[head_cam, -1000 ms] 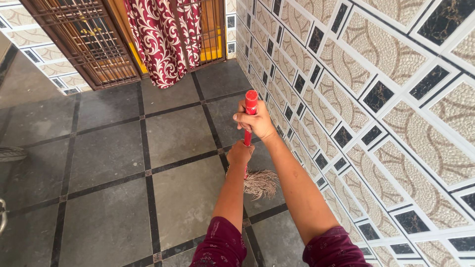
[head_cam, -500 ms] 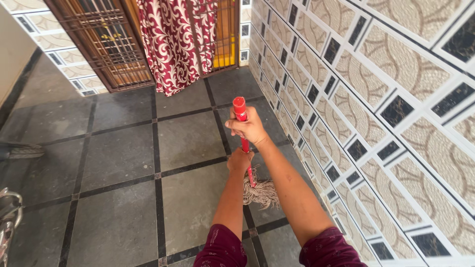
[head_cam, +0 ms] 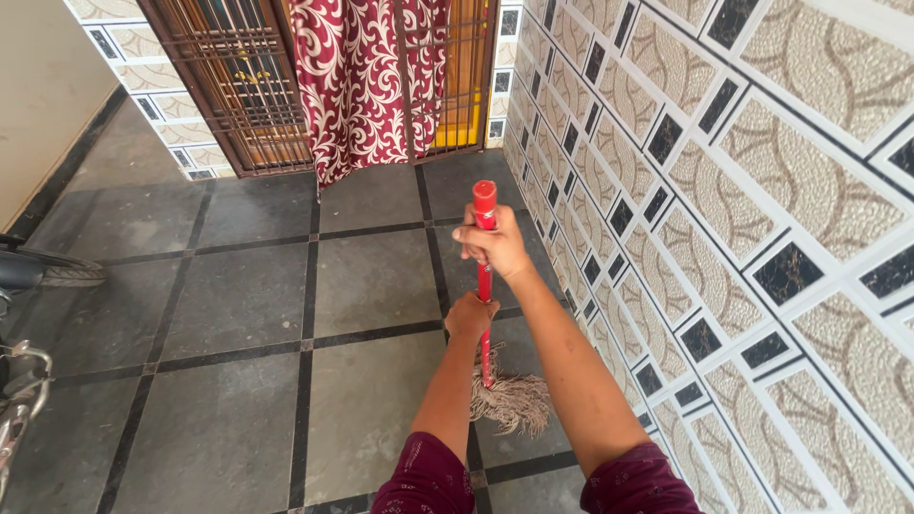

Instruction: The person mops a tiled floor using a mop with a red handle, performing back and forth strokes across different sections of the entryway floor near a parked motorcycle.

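I hold a mop with a red handle [head_cam: 485, 205] upright in front of me. My right hand [head_cam: 492, 245] is closed around the handle near its top. Lower down, my left hand [head_cam: 471, 315] grips the same handle. The mop's beige string head [head_cam: 515, 401] rests on the dark grey floor tiles [head_cam: 238, 400] close to the patterned wall [head_cam: 724, 219] on the right. Both my arms wear maroon sleeves.
A metal grille door [head_cam: 238, 86] with a red and white patterned curtain [head_cam: 367, 76] hanging over it stands at the far end. A two-wheeler's tyre [head_cam: 57, 271] and chrome parts [head_cam: 19, 400] show at the left edge. A plain cream wall runs along the left.
The view has tilted up, showing more of the door and curtain. My hands and the mop have stayed together, with the mop head still beside the right wall.
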